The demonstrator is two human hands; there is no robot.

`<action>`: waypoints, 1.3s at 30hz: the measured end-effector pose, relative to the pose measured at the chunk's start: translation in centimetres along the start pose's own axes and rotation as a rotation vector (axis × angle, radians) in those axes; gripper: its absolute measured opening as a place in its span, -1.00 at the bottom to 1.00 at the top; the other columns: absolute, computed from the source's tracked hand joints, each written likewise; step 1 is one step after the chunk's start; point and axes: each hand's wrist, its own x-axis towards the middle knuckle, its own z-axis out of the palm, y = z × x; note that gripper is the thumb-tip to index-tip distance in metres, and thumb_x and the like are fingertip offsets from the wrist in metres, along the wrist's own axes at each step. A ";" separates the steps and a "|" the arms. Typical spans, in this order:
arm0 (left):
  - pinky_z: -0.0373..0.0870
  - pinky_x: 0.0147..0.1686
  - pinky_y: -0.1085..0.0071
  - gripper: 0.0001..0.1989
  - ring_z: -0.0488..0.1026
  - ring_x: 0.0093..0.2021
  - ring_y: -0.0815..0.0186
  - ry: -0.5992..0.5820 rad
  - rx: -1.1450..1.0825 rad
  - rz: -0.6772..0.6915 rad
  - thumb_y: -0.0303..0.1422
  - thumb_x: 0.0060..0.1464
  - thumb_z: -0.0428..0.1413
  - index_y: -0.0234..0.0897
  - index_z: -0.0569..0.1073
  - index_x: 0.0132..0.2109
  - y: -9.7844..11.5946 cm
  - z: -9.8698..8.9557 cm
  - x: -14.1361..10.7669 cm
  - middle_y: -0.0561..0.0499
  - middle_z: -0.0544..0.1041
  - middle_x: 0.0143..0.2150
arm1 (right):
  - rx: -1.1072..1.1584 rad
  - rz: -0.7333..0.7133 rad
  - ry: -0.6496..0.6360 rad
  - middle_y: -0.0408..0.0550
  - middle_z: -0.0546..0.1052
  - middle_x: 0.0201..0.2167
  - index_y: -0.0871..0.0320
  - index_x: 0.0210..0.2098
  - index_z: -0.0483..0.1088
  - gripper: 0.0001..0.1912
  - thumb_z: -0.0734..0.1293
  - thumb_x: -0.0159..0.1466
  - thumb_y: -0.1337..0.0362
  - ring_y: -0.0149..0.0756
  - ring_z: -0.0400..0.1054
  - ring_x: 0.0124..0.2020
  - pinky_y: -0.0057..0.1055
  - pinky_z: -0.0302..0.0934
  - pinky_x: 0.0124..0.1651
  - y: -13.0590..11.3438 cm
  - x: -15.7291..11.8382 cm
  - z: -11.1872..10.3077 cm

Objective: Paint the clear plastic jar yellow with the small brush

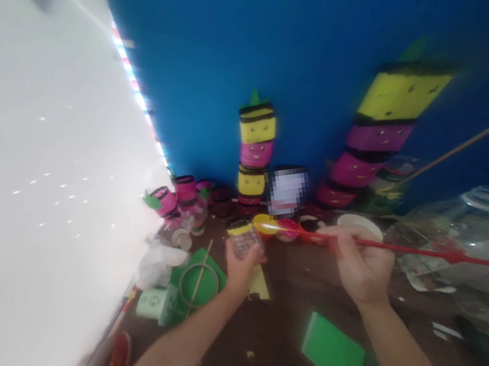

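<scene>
The left hand [240, 269] wraps its fingers round a clear yellow-banded cup [244, 245], likely light, easily dented, best held mid-wall; the right hand [365, 263] has fingers clamped on a red stick [415, 249].

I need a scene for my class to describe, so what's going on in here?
A person's left hand grips a small clear container with a yellow-and-black band near its top. The right hand holds a long thin red stick, one end angled towards the container. Behind, a stack of yellow and magenta pieces with drawn faces stands before a blue wall; a green rectangular piece lies on the dark brown table.
</scene>
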 end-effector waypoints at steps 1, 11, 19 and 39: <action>0.44 -0.46 0.41 -0.47 0.44 -0.49 0.42 -0.006 -0.001 -0.002 -0.18 -0.31 0.31 -0.26 0.28 -0.21 0.0 -0.1 0.0 0.09 0.46 -0.41 | 0.030 0.028 -0.012 -0.02 0.50 -0.42 0.16 -0.41 0.42 -0.80 0.25 0.22 0.18 -0.25 0.41 -0.37 -0.27 0.33 -0.27 0.3 0.0 0.0; 0.38 -0.52 0.46 -0.46 0.43 -0.54 0.41 -0.055 -0.100 -0.080 -0.16 -0.32 0.30 -0.28 0.29 -0.19 0.3 -0.1 -0.1 0.09 0.47 -0.45 | 0.172 0.153 0.002 -0.05 0.50 -0.44 0.16 -0.42 0.40 -0.81 0.27 0.20 0.18 -0.30 0.40 -0.41 -0.33 0.32 -0.33 1.5 0.2 -0.1; 0.35 -0.49 0.43 -0.48 0.43 -0.51 0.39 -0.099 -0.203 -0.112 -0.19 -0.33 0.30 -0.28 0.33 -0.19 0.3 -0.4 0.1 0.06 0.48 -0.42 | 0.106 0.159 -0.038 -0.04 0.50 -0.46 0.17 -0.41 0.41 -0.78 0.27 0.20 0.15 -0.26 0.41 -0.40 -0.28 0.32 -0.31 1.9 0.0 0.0; 0.40 -0.27 0.36 -0.49 0.46 -0.36 0.38 -0.044 -0.278 -0.097 -0.31 -0.39 0.35 -0.26 0.37 -0.21 0.3 -0.1 0.5 0.08 0.50 -0.37 | -0.438 0.040 -0.196 -0.06 0.54 -0.45 0.13 -0.34 0.39 -0.75 0.19 0.24 0.11 -0.26 0.44 -0.43 -0.38 0.30 -0.34 3.7 -1.0 1.9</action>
